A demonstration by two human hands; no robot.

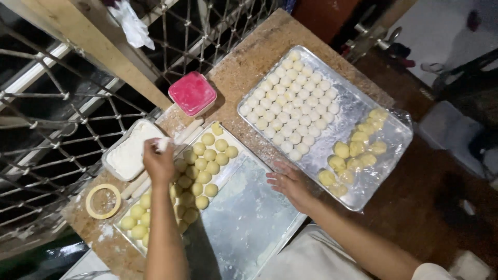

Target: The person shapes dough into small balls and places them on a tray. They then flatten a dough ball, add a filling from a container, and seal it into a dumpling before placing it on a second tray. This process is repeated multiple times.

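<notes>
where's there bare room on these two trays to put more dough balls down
The near tray is bare on its right half, between the yellow balls and the right hand. The far tray has a free strip between the white balls and the yellow pieces. Its left half is packed.

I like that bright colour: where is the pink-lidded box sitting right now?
The pink-lidded box sits at the far edge of the table, beside the metal mesh, just beyond the flour tub and left of the tray of white dough balls.
</notes>
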